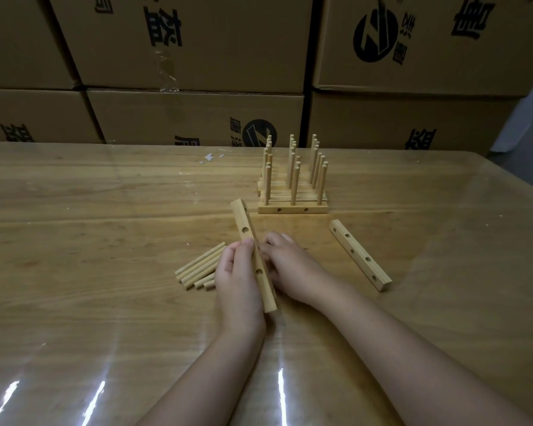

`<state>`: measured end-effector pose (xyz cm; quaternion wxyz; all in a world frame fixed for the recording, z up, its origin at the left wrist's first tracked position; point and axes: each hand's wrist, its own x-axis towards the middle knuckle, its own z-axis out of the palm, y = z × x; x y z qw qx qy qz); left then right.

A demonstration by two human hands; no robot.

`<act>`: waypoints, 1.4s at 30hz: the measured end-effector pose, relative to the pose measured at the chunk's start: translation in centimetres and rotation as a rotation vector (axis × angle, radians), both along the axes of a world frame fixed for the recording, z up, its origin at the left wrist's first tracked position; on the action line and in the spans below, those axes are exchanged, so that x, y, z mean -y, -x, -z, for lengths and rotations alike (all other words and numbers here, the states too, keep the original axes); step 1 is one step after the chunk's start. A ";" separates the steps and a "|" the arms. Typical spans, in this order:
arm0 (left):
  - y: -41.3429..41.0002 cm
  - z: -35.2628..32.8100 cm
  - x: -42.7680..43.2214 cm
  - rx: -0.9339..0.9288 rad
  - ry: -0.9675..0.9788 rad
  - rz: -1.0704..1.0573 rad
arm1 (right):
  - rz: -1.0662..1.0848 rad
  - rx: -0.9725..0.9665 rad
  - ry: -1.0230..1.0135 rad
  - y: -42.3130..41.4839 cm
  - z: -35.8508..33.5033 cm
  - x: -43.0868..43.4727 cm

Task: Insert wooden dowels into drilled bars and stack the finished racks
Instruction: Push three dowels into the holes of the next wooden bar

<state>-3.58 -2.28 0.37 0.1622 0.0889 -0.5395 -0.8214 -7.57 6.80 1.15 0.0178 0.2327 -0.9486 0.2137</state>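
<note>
My left hand point(239, 273) grips a drilled wooden bar point(245, 224) that runs from near me away toward the racks, holes facing up. My right hand point(285, 265) lies just right of that bar with fingers curled at its side; what they hold is hidden. Several loose dowels point(197, 265) lie on the table to the left of my left hand. A second drilled bar point(360, 255) lies flat to the right. Finished racks point(293, 186), bars with upright dowels, stand in a row behind.
The wooden table point(105, 229) has a glossy clear cover. Stacked cardboard boxes point(197, 56) form a wall along the far edge. The table's right edge point(517, 186) slants toward me.
</note>
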 end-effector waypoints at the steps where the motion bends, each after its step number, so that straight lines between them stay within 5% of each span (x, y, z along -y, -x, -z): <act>1: 0.0 0.0 0.0 0.002 0.008 0.019 | 0.011 0.018 0.055 -0.1 0.0 -0.3; 10: 0.3 0.2 -0.4 0.057 0.095 0.143 | 0.289 0.089 0.339 -2.8 1.3 -5.6; 15: 0.0 0.0 -0.4 0.084 0.290 0.229 | 0.497 0.134 0.798 -4.0 1.8 -7.3; 22: -0.9 -0.6 -1.1 -0.050 0.414 0.412 | 0.457 0.060 0.993 -3.9 1.8 -7.2; 34: -0.7 -0.1 -1.0 -0.059 0.457 0.459 | 0.447 0.006 0.885 -3.9 1.1 -8.6; 42: -0.5 0.7 -1.1 -0.082 0.594 0.430 | 0.480 -0.335 0.564 -4.4 0.8 -8.8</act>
